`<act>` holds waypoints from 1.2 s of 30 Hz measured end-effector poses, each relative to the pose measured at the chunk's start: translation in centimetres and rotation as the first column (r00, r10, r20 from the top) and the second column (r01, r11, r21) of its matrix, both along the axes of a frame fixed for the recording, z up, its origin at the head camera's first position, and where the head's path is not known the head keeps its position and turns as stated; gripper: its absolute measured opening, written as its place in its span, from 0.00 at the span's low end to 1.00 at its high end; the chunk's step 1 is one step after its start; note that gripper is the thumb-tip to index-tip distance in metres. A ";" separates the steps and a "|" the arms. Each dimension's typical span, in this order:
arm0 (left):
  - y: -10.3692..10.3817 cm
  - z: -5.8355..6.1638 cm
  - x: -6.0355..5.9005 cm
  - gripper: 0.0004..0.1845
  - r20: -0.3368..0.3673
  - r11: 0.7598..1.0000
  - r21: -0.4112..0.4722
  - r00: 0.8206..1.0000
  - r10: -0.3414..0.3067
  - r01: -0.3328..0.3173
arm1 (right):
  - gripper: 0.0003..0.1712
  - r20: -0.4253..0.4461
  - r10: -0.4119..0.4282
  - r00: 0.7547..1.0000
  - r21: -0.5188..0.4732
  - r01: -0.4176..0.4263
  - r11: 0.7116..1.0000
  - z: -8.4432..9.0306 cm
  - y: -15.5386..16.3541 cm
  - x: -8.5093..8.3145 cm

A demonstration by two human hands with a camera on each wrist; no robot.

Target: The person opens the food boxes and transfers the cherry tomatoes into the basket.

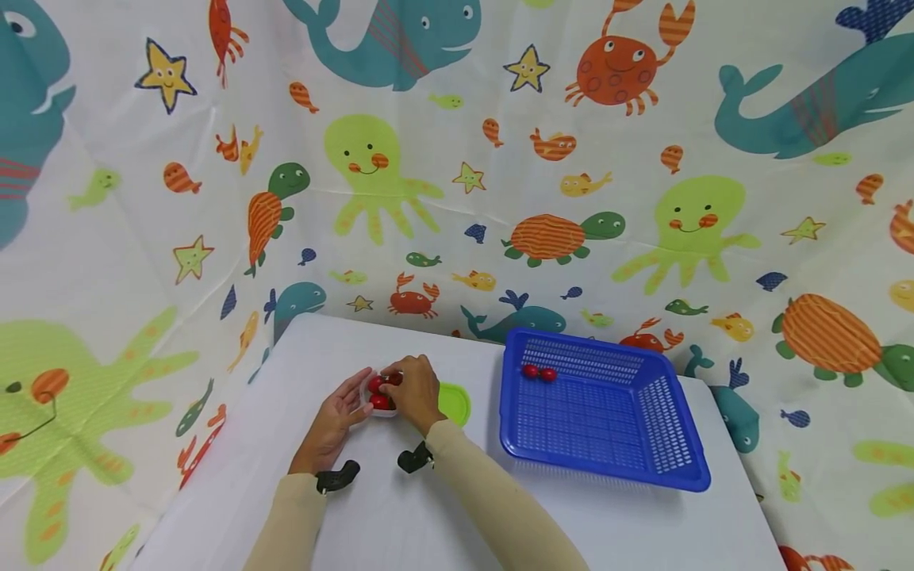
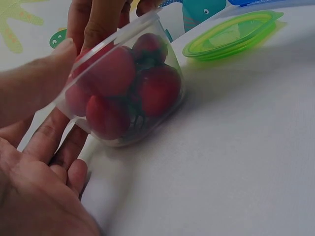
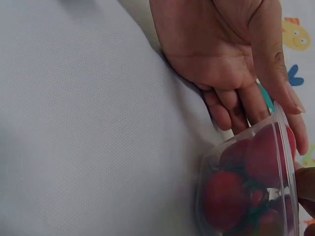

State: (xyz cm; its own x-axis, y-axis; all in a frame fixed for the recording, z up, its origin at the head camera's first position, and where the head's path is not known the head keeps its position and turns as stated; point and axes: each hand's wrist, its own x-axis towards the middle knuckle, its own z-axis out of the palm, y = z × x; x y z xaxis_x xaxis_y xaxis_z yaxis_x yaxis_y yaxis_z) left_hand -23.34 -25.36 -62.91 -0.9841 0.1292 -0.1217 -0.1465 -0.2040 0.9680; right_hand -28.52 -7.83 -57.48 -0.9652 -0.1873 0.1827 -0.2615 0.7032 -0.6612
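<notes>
My left hand (image 1: 334, 419) steadies the clear tub (image 2: 123, 83) of tomatoes (image 2: 158, 90) left of the green lid (image 1: 454, 403), fingers straight; my right hand (image 1: 414, 390) reaches in, grasp hidden. I'd pinch 1 tomato gently.

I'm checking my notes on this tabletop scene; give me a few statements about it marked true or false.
1. The clear plastic tub holds red cherry tomatoes. True.
2. The round green lid sits on the tub. False: it lies on the white table beside it.
3. The blue perforated basket holds two red tomatoes. True.
4. The left hand is inside the basket. False: its thumb and fingers steady the tub.
5. The right hand reaches into the tub's top. True.
</notes>
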 end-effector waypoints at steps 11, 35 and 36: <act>0.6 -0.1 -0.4 0.39 0.004 1.000 0.021 1.000 -0.003 0.003 | 0.09 0.001 0.010 1.000 -0.014 -0.010 1.000 -0.4 0.8 -0.7; 0.2 0.0 -0.4 0.39 0.000 0.999 -0.029 1.000 -0.014 0.014 | 0.05 0.031 -0.058 0.998 -0.122 0.061 0.991 2.8 2.1 -0.8; 0.1 0.0 -0.3 0.40 -0.001 1.000 -0.026 1.000 -0.016 0.016 | 0.05 0.028 -0.055 0.998 -0.125 0.059 0.990 3.0 2.2 -0.8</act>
